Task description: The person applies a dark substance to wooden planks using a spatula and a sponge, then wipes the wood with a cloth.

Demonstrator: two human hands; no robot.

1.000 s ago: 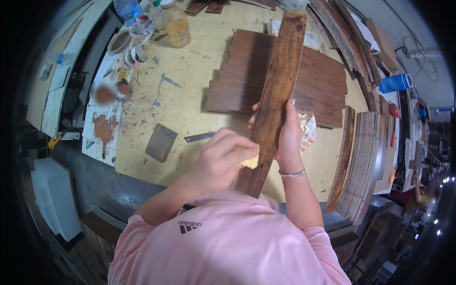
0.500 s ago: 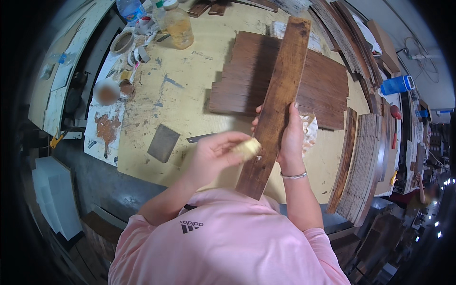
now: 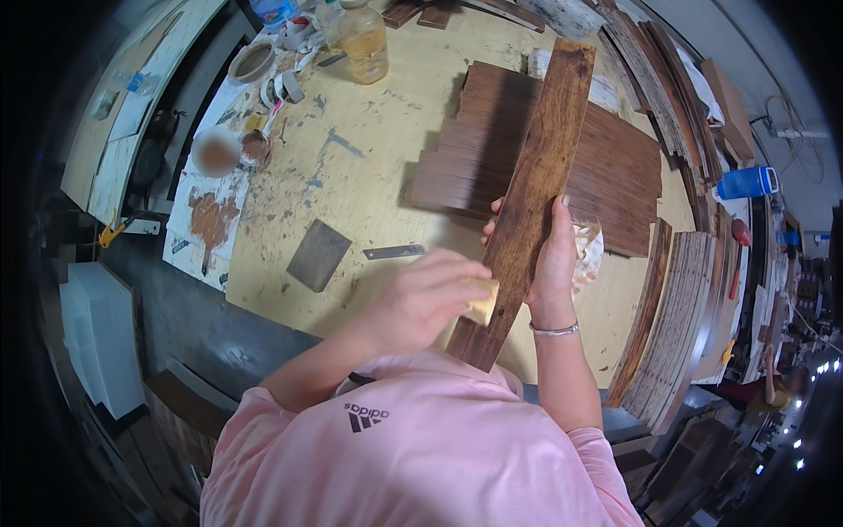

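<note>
Plank [image 3: 534, 189], long, dark brown and stained, stands tilted in front of the person, its lower end near the pink shirt and its upper end reaching over the far part of the tabletop [image 3: 369, 189]. The right hand [image 3: 549, 255] wraps around its right edge at about mid-length, fingers curled behind and thumb along the side. The left hand [image 3: 421, 299] is closed on a small pale yellow pad [image 3: 482, 301] and presses it against the plank's face just above the lower end. Behind the plank, a stack of dark wooden strips [image 3: 615, 167] lies toward the tabletop's far right. A grey square sheet [image 3: 318, 255] and a slim metal blade [image 3: 393, 252] rest near the front edge. An amber jar [image 3: 363, 39] and tape rolls [image 3: 263, 66] sit at the far left corner. More boards [image 3: 676, 334] lean along the right edge.
</note>
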